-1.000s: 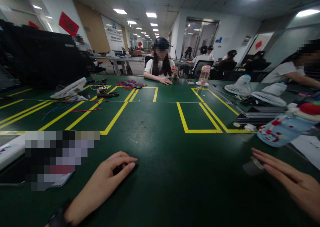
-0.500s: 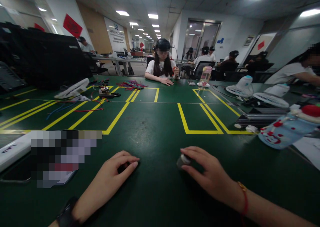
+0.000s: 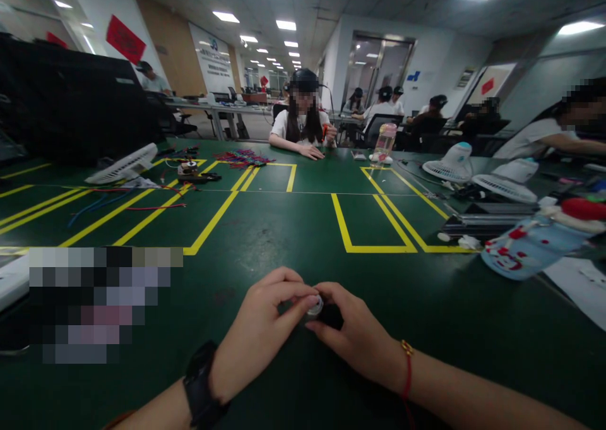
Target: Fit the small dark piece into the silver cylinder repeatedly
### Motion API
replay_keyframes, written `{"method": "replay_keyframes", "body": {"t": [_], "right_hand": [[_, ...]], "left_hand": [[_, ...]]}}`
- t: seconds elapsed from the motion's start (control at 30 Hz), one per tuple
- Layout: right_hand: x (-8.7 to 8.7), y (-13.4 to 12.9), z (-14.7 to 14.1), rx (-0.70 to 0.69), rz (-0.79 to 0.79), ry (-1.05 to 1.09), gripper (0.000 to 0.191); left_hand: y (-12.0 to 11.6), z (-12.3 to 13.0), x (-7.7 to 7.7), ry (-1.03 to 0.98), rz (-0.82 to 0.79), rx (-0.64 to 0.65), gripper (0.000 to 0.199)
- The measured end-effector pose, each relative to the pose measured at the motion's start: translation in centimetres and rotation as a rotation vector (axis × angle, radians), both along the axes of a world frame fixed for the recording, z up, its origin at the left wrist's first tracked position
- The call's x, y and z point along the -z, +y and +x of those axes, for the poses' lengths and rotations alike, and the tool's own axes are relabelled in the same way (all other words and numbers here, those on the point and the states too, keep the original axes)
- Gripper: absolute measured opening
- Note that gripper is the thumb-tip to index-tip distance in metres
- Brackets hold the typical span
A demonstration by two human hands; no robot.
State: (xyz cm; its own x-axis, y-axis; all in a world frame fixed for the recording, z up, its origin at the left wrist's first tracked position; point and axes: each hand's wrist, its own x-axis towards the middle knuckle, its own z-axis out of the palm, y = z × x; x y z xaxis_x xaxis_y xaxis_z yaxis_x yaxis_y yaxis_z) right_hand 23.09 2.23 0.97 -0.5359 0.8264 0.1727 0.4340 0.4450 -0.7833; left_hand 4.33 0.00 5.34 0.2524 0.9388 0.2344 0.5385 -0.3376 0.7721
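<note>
Held low over the front of the green table (image 3: pixel 265 228), a small silver-grey cylinder (image 3: pixel 314 306) has its round end turned up. My right hand (image 3: pixel 355 322) curls around it from the right, thumb and fingers gripping its side. From the left, my left hand (image 3: pixel 269 316) reaches in with its thumb and fingertips pinched together at the cylinder's upper end. Whatever may lie between the left fingertips is hidden. Part of the cylinder's body is covered by the right fingers and shadow.
A blue bottle (image 3: pixel 521 244) with a red top stands at right, near white fans (image 3: pixel 504 180) and dark metal bars (image 3: pixel 492 218). Wires (image 3: pixel 243 158) and a tilted fan (image 3: pixel 124 163) lie at left. Yellow tape (image 3: pixel 379 249) marks the table. A person (image 3: pixel 303 120) sits opposite.
My left hand has moved right, up to the cylinder. My right hand has shifted left with the cylinder, and the hands now meet at it.
</note>
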Motion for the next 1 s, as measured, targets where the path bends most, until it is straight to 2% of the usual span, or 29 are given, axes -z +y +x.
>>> {"method": "replay_keyframes", "body": {"t": [0.13,0.27,0.37,0.43,0.5,0.57,0.67,0.8,0.9,0.97,1.0], "right_hand": [[-0.6,-0.2,0.8,0.033,0.013,-0.015,0.035],[-0.5,-0.3,1.4,0.038,0.044,-0.021,0.035],[0.1,-0.3,1.3,0.037,0.117,-0.047,0.048],[0.3,-0.1,1.0,0.013,0.178,-0.069,0.053],[0.3,0.0,1.1,-0.003,0.219,-0.086,0.049],[0.0,0.2,2.1,0.048,0.252,-0.097,0.044],[-0.4,0.6,6.2,0.205,0.322,-0.166,0.045],[0.7,0.7,16.0,0.417,0.399,-0.354,0.048],[2.2,0.2,23.0,0.506,0.370,-0.469,0.056],[2.6,-0.3,25.4,0.517,0.369,-0.509,0.061],[2.4,-0.5,25.6,0.537,0.402,-0.519,0.066]], "left_hand": [[0.2,-1.3,1.0,0.031,0.025,-0.075,0.015],[0.3,-1.9,2.9,0.222,-0.017,-0.028,0.016],[0.4,-1.5,3.9,0.319,-0.024,-0.008,0.016],[0.5,-1.3,4.0,0.317,-0.031,0.001,0.018],[0.4,-1.5,3.7,0.262,-0.055,0.009,0.023],[0.2,-2.5,3.2,0.182,-0.090,0.004,0.029],[-0.6,-5.2,3.0,0.125,-0.134,-0.052,0.031],[-1.9,-9.3,3.7,0.156,-0.197,-0.152,0.030],[-2.5,-10.8,4.4,0.148,-0.202,-0.154,0.031],[-2.6,-11.0,4.7,0.141,-0.194,-0.150,0.031],[-2.6,-10.9,4.8,0.139,-0.189,-0.152,0.031]]}}
